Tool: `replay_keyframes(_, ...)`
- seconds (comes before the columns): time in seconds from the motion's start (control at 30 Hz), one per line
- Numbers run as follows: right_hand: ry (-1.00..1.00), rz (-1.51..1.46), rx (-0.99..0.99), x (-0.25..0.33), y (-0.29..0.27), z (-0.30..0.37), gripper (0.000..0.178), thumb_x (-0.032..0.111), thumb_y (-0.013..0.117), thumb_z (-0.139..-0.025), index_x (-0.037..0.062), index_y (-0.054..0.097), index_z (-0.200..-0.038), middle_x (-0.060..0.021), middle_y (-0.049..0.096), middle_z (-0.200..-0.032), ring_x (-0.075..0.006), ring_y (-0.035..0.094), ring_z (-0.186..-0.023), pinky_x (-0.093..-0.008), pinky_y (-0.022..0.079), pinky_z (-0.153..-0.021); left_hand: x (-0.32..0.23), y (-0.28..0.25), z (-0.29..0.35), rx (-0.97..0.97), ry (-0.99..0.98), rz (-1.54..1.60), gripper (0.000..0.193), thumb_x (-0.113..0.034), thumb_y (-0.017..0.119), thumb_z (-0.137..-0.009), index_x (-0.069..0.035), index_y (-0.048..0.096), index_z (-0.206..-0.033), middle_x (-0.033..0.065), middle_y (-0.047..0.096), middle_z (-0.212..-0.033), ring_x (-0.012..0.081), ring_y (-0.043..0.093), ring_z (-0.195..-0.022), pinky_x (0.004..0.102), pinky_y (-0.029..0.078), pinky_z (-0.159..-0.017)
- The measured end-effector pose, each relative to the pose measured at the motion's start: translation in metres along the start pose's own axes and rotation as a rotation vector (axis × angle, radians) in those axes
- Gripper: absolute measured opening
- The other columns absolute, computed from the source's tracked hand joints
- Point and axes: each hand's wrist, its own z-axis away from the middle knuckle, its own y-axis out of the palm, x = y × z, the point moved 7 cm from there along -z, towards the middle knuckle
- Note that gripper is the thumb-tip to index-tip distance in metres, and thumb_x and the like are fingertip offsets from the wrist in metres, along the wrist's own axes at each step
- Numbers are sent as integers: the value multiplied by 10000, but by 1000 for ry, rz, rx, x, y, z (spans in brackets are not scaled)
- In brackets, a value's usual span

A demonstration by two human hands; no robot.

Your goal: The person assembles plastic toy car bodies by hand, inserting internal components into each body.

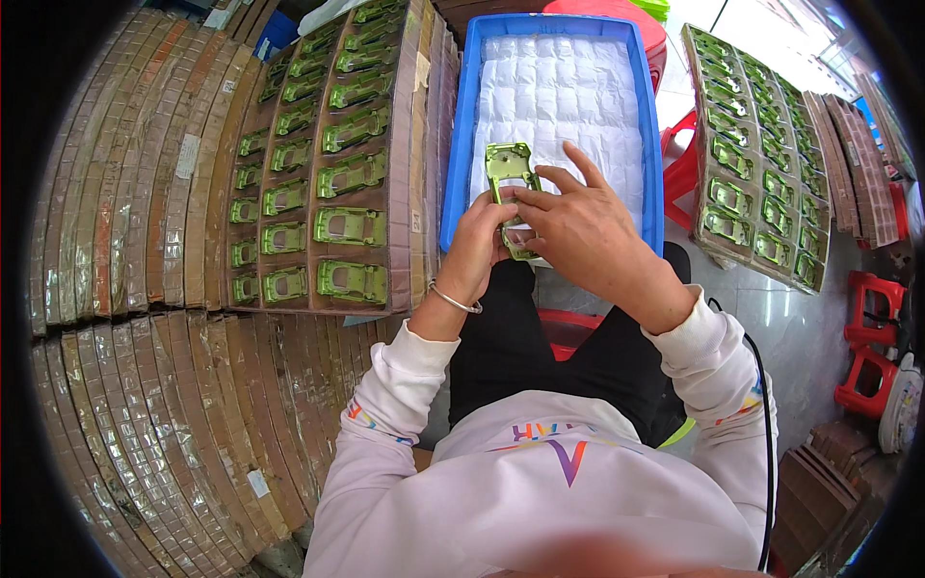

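Observation:
A green toy car body shell [509,164] with open window cutouts is held above the near part of the blue tray [649,125]. My left hand [474,246] grips its lower left side, with a bangle at the wrist. From the other side, my right hand [593,231] has its thumb and some fingers on the shell, while one finger sticks up and away. White quilted padding [559,87] in rows of puffy squares lines the blue tray. My fingers hide part of the shell's middle.
To my left leans a board [400,183] with rows of green car shells. Another such board [761,164] stands at the right. Stacks of brown trays [125,173] fill the left side. Red stools [872,308] stand at the far right, and a black cable [761,385] runs past my right arm.

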Motion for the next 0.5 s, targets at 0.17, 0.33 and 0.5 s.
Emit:
replay_keyframes(0.17, -96, 88, -7, 7, -2, -1, 206, 209, 646, -819, 117, 711, -991, 6, 648, -1199, -211, 504, -1242, -474, 199, -1171, -10, 2, 0, -16, 14, -30, 376, -214, 480, -920, -66, 514, -1264, 64, 605, -1040, 146, 633, -843, 278, 539, -690)
replay_keyframes(0.33, -209, 56, -104, 12, -9, 2, 191, 137, 617, -796, 103, 679, -973, -7, 668, -1098, -190, 561, -1167, -485, 236, -1162, -18, 3, 0, 3, 44, -29, 404, -270, 495, -938, -59, 501, -1282, 71, 604, -1061, 156, 638, -873, 287, 542, -690)
replay_keyframes(0.5, -291, -25, -267, 5, -16, 7, 88, 119, 617, -774, 71, 617, -848, -27, 656, -875, -182, 632, -947, -442, 348, -1101, -20, 7, 1, 27, -3, 49, 384, -267, 487, -946, -49, 495, -1261, 87, 607, -1073, 168, 645, -909, 320, 565, -732)
